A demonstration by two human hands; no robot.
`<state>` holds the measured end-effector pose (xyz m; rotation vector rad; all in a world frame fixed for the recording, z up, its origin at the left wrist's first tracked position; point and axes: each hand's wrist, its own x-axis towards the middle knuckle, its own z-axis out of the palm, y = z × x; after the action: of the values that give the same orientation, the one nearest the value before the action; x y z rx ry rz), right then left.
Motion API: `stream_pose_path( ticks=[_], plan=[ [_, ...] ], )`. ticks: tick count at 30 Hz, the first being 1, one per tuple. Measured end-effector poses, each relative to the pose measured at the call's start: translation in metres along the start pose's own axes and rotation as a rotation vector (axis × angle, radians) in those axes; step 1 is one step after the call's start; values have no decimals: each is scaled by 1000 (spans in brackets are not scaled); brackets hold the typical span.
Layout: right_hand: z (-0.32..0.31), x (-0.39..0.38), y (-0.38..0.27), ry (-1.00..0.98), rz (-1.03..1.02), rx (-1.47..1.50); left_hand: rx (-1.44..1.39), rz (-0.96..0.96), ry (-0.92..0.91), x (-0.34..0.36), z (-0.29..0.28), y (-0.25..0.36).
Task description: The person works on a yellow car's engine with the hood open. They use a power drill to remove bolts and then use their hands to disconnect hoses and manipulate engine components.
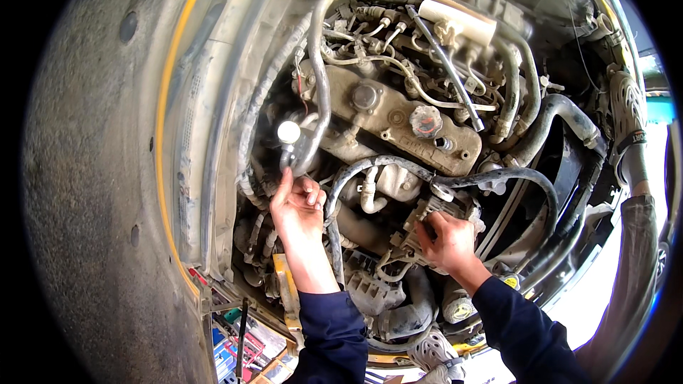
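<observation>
Left hand [297, 210], half-curled, has a fingertip at the lit lamp [289, 133], twelve o'clock. Right hand [450, 242], nearer the ribbed housing [434, 207] at eleven, curls; grip unclear

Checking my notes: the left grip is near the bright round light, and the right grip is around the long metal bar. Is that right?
Not quite: the head view shows the right grip at a dusty engine part, not around the long metal bar, which lies farther up in the picture. The left grip is near the bright round light.
</observation>
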<state>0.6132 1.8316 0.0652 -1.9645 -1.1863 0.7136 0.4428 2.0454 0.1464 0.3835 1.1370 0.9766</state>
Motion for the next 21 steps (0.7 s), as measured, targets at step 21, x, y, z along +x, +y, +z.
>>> stream_pose_path(
  ticks=[21],
  plan=[
    [-17,8,-7,-194,77,135,140,100,82,-44,39,-42]
  ],
)
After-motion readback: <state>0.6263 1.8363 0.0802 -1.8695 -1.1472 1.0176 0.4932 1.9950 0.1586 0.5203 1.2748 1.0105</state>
